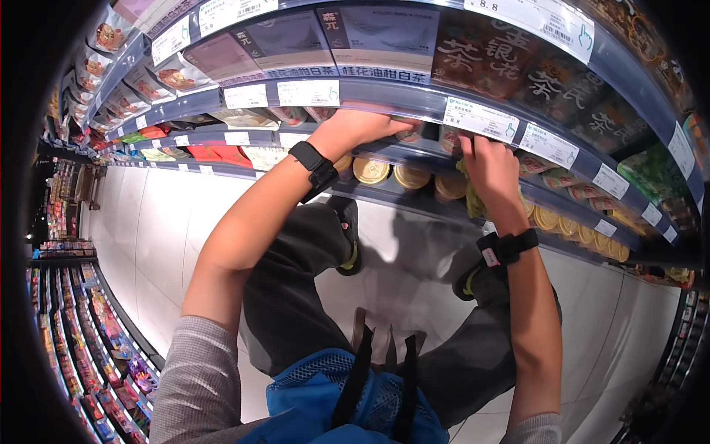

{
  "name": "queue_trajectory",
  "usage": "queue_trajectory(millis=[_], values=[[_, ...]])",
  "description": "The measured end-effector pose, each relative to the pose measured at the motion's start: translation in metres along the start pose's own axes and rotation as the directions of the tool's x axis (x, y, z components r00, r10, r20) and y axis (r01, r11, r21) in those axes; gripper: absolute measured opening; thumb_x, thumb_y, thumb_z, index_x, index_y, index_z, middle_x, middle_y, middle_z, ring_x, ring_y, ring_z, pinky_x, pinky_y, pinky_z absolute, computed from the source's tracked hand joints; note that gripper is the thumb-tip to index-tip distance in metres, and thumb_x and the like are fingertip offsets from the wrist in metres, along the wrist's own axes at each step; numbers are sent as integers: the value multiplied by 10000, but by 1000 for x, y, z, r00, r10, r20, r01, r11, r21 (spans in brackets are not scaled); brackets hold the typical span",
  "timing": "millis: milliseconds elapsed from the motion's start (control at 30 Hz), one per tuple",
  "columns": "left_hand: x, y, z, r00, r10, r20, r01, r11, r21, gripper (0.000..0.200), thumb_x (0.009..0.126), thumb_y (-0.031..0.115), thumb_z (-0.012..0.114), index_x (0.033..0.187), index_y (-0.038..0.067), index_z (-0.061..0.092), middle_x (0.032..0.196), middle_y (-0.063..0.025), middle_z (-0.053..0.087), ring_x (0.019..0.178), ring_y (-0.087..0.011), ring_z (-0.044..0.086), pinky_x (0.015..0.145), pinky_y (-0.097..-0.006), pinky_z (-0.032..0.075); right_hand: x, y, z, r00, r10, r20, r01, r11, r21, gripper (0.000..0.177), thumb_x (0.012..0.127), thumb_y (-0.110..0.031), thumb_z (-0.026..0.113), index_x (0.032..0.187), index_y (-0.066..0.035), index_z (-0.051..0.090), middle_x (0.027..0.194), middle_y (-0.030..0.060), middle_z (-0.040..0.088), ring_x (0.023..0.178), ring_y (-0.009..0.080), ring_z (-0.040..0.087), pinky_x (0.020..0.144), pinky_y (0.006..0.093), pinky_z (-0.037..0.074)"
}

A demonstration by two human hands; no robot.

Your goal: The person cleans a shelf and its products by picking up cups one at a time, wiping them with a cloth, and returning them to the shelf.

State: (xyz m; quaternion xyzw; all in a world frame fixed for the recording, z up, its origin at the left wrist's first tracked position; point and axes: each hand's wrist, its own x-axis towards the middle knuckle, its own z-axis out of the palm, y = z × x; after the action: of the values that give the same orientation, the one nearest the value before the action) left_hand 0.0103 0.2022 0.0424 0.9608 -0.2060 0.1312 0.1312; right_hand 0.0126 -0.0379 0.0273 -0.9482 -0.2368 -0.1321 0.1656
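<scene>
My left hand (361, 127) reaches under the front edge of a shelf, its thumb stretched out beside a small can (409, 133). The other left fingers are hidden behind the shelf edge, so a grip on the can does not show. My right hand (491, 169) is curled around a crumpled yellow-green cloth (475, 198), which hangs below the palm. Its fingertips are at the same shelf, close to another can (450, 139). Below the hands, gold-lidded cans (370, 170) line a lower shelf.
Tea boxes (384, 38) fill the shelf above, behind price labels (481, 118) along its edge. Pouches (177, 72) are at the left. My knees are bent over the white tiled floor (399, 255). More stocked shelves (85, 340) stand at lower left.
</scene>
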Motion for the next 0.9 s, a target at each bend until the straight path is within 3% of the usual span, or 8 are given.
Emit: queue_trajectory(millis=[500,667,833,900], values=[[1,-1,2,999,36,28,-36,999,7,226,829,311,604,1025,219,672,943,-60,661,828,-263,612,710,-345,483,1,6,-2,999,33,4,-33,999,8,271,881,-327,529,889,-67,604,695,199,618,646,413,594,581,507,476],[3,-6,3,993,12,116,-1,996,-93,265,813,335,623,1038,201,667,964,-68,662,842,-263,616,715,-348,484,-5,7,-8,997,43,62,-47,997,67,313,884,-351,522,873,-46,592,686,199,616,647,414,593,587,497,477],[0,-2,-3,993,-15,120,23,997,-69,293,809,361,631,1049,195,659,986,-96,653,867,-297,607,740,-373,479,-8,12,-5,1000,18,5,-18,998,63,259,887,-329,511,892,-82,589,675,174,626,628,383,611,549,478,473],[-3,-3,1,999,-9,47,11,999,-52,330,815,390,620,1061,171,647,1014,-119,640,893,-320,596,766,-389,472,-9,15,-7,999,17,43,-19,999,50,240,893,-314,505,911,-88,584,689,166,631,627,375,614,547,475,477]])
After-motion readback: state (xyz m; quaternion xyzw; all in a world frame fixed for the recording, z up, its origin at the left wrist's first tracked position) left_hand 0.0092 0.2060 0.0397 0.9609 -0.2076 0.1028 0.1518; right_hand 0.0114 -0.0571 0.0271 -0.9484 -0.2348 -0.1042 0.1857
